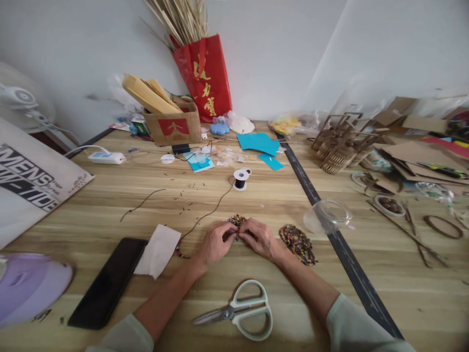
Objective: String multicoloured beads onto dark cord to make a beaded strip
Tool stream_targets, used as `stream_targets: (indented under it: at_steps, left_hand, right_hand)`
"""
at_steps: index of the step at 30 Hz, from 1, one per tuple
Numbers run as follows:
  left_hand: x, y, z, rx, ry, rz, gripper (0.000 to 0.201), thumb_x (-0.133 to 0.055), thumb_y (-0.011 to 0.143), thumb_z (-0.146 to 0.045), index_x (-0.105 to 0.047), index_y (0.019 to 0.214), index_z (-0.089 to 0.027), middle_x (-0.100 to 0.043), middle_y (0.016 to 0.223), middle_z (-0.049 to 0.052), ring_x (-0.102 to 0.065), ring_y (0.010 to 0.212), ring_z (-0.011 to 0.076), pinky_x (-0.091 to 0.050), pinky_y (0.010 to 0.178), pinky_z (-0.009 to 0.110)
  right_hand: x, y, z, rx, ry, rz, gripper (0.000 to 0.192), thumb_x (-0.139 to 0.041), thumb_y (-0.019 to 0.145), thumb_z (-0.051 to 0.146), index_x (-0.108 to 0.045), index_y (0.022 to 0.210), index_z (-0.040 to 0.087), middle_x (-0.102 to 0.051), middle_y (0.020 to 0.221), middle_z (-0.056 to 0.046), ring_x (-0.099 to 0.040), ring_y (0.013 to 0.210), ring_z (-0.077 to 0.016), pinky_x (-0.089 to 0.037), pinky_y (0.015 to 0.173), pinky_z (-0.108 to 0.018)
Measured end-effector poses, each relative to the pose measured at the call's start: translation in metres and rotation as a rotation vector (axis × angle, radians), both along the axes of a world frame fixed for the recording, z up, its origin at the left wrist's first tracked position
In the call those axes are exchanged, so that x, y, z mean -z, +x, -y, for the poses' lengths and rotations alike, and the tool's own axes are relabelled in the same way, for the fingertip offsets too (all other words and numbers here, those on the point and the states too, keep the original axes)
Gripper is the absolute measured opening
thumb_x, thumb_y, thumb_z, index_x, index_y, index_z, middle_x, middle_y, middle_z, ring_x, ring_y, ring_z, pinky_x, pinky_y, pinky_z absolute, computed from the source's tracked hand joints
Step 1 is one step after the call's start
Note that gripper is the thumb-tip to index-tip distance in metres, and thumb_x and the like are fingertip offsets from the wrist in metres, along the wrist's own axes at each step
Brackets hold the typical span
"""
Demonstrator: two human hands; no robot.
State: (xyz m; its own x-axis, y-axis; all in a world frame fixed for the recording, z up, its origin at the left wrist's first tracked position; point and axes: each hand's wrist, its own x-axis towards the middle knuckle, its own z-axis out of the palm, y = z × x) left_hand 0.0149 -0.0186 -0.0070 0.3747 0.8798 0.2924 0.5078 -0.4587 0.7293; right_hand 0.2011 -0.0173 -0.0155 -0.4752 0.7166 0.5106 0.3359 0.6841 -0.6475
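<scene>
2 hands meet at mid-table: my left hand (214,243) and right hand (261,238) both pinch 1 small bead cluster (237,220) lying just ahead of the fingertips, fingers curled nearly closed on it. Black cord (205,215) runs from the left fingers away toward the spool (241,179). Both forearms angle inward, wrists low on the table (384,274).

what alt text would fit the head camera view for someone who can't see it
Two bare hands, left hand and right hand, meet over a small cluster of beads on a wooden table. A black cord trails to a spool; scissors lie nearer the person.
</scene>
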Motion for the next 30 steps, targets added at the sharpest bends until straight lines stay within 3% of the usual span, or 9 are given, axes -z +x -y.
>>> stream_targets:
  at_steps: [9,16,30]
  left_hand:
    - [-0.0064,-0.0013,0.0011,0.046,0.044,0.018,0.023,-0.048,0.077,-0.001,-0.064,0.083,-0.016,-0.066,0.081,0.006,-0.06,0.079,0.0176,-0.049,0.075,0.029]
    - [-0.004,-0.0011,0.0007,0.048,0.055,0.015,0.009,-0.059,0.08,-0.011,-0.065,0.079,-0.017,-0.067,0.081,0.006,-0.06,0.081,0.0189,-0.048,0.077,0.031]
    - [-0.0012,-0.0009,-0.0006,0.043,0.027,0.001,0.01,-0.059,0.078,-0.008,-0.064,0.076,-0.016,-0.067,0.078,0.006,-0.06,0.079,0.0191,-0.047,0.076,0.031]
  right_hand:
    - [-0.0011,0.0002,0.0011,0.034,0.043,-0.011,0.015,-0.047,0.097,0.027,-0.056,0.087,0.019,-0.058,0.078,-0.005,-0.055,0.074,-0.0169,-0.046,0.067,-0.028]
    - [-0.0004,0.0006,0.001,0.042,0.044,0.006,0.016,-0.045,0.097,0.027,-0.056,0.088,0.019,-0.058,0.078,-0.005,-0.054,0.074,-0.0176,-0.045,0.066,-0.028]
    - [-0.0047,-0.001,0.0016,-0.02,0.004,0.013,0.017,-0.045,0.097,0.027,-0.059,0.091,0.018,-0.06,0.081,-0.007,-0.057,0.077,-0.0174,-0.048,0.069,-0.029]
